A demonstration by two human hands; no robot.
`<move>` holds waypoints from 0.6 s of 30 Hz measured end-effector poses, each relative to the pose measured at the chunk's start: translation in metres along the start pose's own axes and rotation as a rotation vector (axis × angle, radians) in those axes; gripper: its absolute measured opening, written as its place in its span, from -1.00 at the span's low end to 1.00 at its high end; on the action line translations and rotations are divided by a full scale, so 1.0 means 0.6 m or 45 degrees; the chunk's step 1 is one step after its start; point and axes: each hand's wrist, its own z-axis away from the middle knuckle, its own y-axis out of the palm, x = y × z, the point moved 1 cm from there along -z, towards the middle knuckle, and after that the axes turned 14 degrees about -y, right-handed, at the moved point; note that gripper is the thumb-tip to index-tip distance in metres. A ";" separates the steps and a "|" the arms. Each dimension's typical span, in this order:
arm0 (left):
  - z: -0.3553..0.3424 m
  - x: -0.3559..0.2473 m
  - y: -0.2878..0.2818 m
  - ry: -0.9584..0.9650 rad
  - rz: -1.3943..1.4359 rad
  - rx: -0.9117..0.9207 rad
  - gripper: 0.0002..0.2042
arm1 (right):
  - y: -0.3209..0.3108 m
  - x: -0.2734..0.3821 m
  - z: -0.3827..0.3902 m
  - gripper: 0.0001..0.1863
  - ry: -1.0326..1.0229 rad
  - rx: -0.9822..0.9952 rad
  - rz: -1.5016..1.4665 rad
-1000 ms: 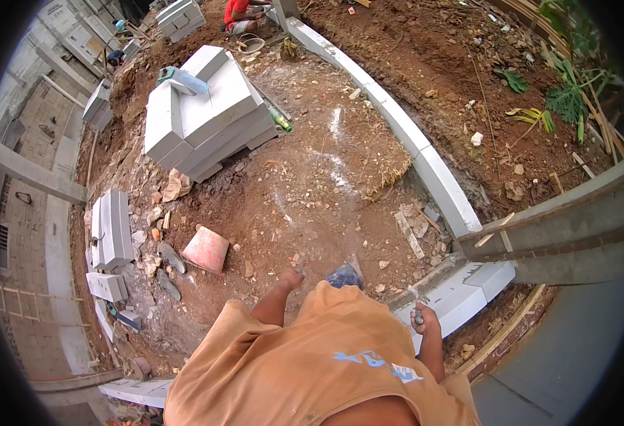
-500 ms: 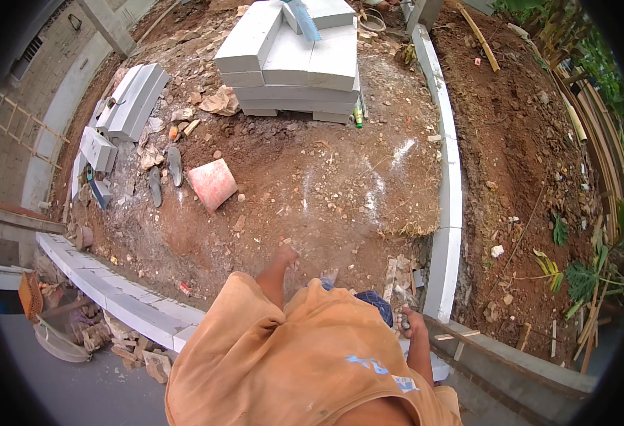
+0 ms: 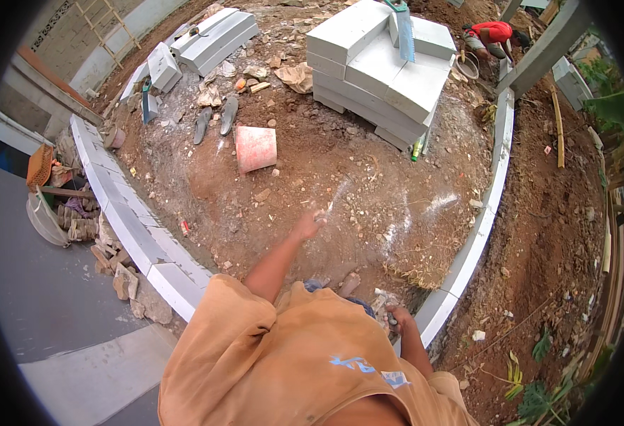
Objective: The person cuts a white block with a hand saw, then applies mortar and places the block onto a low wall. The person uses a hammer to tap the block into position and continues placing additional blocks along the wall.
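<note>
My left hand (image 3: 311,224) reaches forward, low over the brown dirt, at the end of a bent arm. It looks pale with dust at the fingertips, and whether the fingers are closed is too small to tell. Down by my right side, my right hand (image 3: 398,318) has its fingers curled; what lies in them, if anything, I cannot make out. Beyond the left hand, a dusty pink bucket (image 3: 256,148) lies tipped on the ground. Farther off is a stack of white blocks (image 3: 369,85) with a handsaw (image 3: 405,41) resting on top.
Low white block walls run along the left (image 3: 127,220) and right (image 3: 479,245). Grey sandals (image 3: 229,116) and more blocks (image 3: 219,39) are at the far left. A co-worker in red (image 3: 493,33) bends near a concrete post (image 3: 547,50). A green bottle (image 3: 416,150) stands by the stack.
My view has swung left, so the block stack and bucket sit farther right. My left hand has moved forward, away from my body. The co-worker now shows more fully.
</note>
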 end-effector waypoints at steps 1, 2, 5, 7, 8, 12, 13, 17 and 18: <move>0.049 0.046 0.014 -0.167 0.120 0.130 -0.55 | -0.003 0.021 -0.030 -0.83 -0.005 0.068 0.050; 0.099 0.097 0.027 -0.185 -0.051 0.079 -0.55 | -0.001 0.038 -0.060 -0.84 0.014 0.111 0.113; 0.291 0.273 0.069 -0.687 -0.209 0.084 -0.48 | 0.014 0.100 -0.137 -0.84 0.067 0.274 0.167; 0.405 0.354 0.088 -1.028 -0.494 0.145 -0.67 | 0.028 0.159 -0.184 -0.84 0.033 0.304 0.264; 0.455 0.378 0.097 -1.122 -0.684 0.344 -0.70 | 0.032 0.190 -0.204 -0.86 0.022 0.317 0.286; 0.569 0.354 0.104 -0.528 -0.839 0.457 -0.68 | 0.021 0.311 -0.258 -0.85 -0.227 0.354 0.305; 0.575 0.341 0.108 -0.882 -0.294 0.341 -0.64 | 0.010 0.339 -0.269 -0.80 -0.339 0.331 0.361; 0.555 0.327 0.122 -1.082 0.469 0.191 -0.46 | -0.011 0.419 -0.319 -0.32 -1.049 0.021 1.600; 0.545 0.340 0.119 -0.912 0.356 0.310 -0.42 | -0.005 0.423 -0.334 -0.31 -0.974 0.037 1.790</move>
